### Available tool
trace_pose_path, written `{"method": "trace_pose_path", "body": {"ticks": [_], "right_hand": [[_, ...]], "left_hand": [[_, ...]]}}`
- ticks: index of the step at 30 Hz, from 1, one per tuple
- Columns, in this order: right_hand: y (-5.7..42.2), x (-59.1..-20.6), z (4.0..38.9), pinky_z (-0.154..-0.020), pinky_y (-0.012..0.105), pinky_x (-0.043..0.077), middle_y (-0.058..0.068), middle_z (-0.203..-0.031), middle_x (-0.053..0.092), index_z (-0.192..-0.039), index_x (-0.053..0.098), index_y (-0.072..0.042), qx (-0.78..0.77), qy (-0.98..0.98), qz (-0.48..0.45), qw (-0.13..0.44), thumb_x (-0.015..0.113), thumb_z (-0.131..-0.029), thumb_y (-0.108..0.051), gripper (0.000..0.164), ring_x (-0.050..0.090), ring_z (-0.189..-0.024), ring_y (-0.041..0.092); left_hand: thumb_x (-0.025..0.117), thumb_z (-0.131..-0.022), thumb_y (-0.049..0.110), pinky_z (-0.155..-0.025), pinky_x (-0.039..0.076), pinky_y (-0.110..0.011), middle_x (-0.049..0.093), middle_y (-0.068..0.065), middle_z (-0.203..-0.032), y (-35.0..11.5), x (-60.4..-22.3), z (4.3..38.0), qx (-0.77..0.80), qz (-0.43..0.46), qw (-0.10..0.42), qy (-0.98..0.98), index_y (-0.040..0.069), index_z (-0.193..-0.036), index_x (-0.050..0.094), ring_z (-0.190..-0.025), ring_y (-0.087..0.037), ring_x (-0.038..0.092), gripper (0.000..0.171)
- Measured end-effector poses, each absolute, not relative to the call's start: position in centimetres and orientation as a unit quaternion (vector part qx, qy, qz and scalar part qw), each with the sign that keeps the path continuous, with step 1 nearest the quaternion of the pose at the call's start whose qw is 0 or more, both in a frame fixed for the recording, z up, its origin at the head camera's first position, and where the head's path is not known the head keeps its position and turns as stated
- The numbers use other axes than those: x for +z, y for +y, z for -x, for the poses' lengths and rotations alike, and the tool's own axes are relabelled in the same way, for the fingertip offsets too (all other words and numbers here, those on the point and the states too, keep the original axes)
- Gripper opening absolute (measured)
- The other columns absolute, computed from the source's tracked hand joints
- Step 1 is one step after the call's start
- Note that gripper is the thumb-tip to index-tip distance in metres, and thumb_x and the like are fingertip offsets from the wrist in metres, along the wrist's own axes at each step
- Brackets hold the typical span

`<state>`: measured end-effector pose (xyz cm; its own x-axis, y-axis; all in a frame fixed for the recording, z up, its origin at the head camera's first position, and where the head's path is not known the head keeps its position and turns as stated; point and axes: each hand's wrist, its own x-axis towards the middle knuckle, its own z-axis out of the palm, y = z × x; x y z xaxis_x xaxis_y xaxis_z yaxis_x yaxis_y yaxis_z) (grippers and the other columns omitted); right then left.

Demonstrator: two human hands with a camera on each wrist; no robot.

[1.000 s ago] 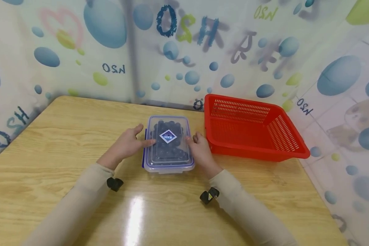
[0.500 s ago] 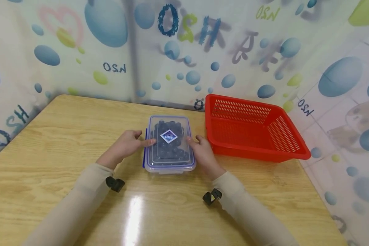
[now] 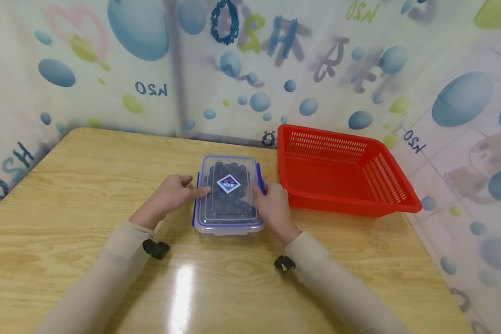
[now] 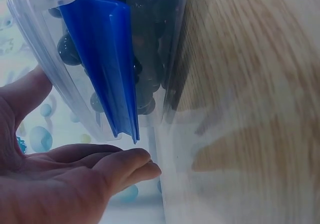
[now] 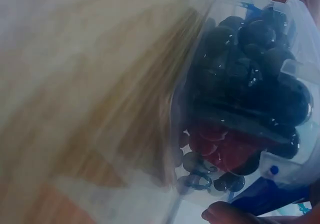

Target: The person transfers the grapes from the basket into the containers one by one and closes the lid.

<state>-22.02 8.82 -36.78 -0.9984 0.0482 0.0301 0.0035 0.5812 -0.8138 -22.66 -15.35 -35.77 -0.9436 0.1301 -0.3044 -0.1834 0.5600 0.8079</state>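
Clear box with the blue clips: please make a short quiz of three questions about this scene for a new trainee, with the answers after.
1. True or false: the clear box stands inside the red basket.
2. What does the left hand touch? A) the red basket B) the left side of the clear box and its lid C) only the table
3. Fill in: the blue clip on the left side of the box hangs ____ from the wall of the box.

Key:
1. False; it stands on the table, left of the basket.
2. B; the right hand is at the opposite side.
3. Loose (swung out, not snapped down).
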Motion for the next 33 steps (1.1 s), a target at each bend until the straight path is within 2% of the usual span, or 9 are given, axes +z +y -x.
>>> {"method": "trace_pose_path", "body": {"ticks": [7, 10, 15, 20, 23, 28, 33], "right_hand": [[8.7, -36.5, 22.1, -0.101, 0.041, 0.043, 0.013, -0.145, 0.047, -0.145, 0.044, 0.003, 0.456, -0.89, 0.02, -0.004, 0.058, -0.101, -0.021, 0.052, 0.045, -0.132, 0.026], [8.8, -36.6, 22.1, -0.101, 0.041, 0.043, 0.013, -0.145, 0.047, -0.145, 0.044, 0.002, 0.459, -0.888, 0.022, -0.004, 0.059, -0.101, -0.021, 0.052, 0.045, -0.132, 0.026], [8.9, -37.1, 22.1, -0.101, 0.041, 0.042, 0.013, -0.145, 0.047, -0.145, 0.044, 0.002, 0.459, -0.888, 0.018, 0.001, 0.058, -0.101, -0.022, 0.052, 0.044, -0.132, 0.025], [9.1, -37.2, 22.0, -0.102, 0.04, 0.042, 0.012, -0.144, 0.048, -0.144, 0.046, 0.002, 0.449, -0.893, 0.015, 0.016, 0.058, -0.101, -0.021, 0.05, 0.046, -0.131, 0.024], [9.2, -36.9, 21.9, -0.102, 0.041, 0.042, 0.012, -0.146, 0.047, -0.145, 0.044, 0.001, 0.444, -0.896, 0.017, 0.006, 0.057, -0.102, -0.023, 0.051, 0.045, -0.132, 0.024], [8.7, -36.7, 21.9, -0.102, 0.042, 0.041, 0.011, -0.148, 0.044, -0.147, 0.041, 0.0, 0.45, -0.893, 0.019, -0.01, 0.057, -0.102, -0.024, 0.054, 0.042, -0.134, 0.025], [8.0, -36.7, 22.5, -0.101, 0.042, 0.042, 0.01, -0.149, 0.043, -0.148, 0.041, -0.001, 0.447, -0.894, 0.019, -0.015, 0.056, -0.102, -0.024, 0.053, 0.042, -0.134, 0.025]], "left_hand": [[0.07, -0.09, 0.047, -0.111, 0.027, -0.054, 0.024, -0.031, -0.153, -15.4, -35.6, 22.6, 0.474, 0.027, 0.175, 0.862, -0.014, -0.148, 0.022, -0.141, -0.045, 0.023, 0.097], [0.07, -0.09, 0.046, -0.11, 0.028, -0.054, 0.027, -0.032, -0.151, -15.3, -36.0, 22.6, 0.486, 0.022, 0.173, 0.856, -0.015, -0.147, 0.026, -0.14, -0.044, 0.026, 0.094], [0.07, -0.092, 0.036, -0.109, 0.033, -0.053, 0.033, -0.034, -0.147, -15.4, -36.8, 22.7, 0.535, 0.013, 0.17, 0.828, -0.019, -0.143, 0.031, -0.132, -0.042, 0.041, 0.084], [0.073, -0.09, 0.037, -0.107, 0.035, -0.052, 0.04, -0.032, -0.144, -15.0, -36.6, 22.7, 0.533, 0.043, 0.168, 0.828, -0.016, -0.146, 0.028, -0.127, -0.041, 0.047, 0.089], [0.074, -0.091, 0.032, -0.103, 0.042, -0.049, 0.048, -0.028, -0.139, -14.3, -36.2, 22.4, 0.525, 0.057, 0.143, 0.837, -0.012, -0.145, 0.036, -0.122, -0.038, 0.051, 0.079], [0.067, -0.094, 0.017, -0.093, 0.051, -0.044, 0.055, -0.028, -0.132, -13.5, -35.4, 21.9, 0.512, 0.045, 0.095, 0.852, -0.014, -0.138, 0.046, -0.112, -0.035, 0.059, 0.057], [0.064, -0.094, 0.014, -0.091, 0.052, -0.045, 0.056, -0.03, -0.129, -13.6, -34.9, 22.0, 0.484, 0.032, 0.068, 0.872, -0.017, -0.134, 0.049, -0.109, -0.035, 0.06, 0.052]]}}
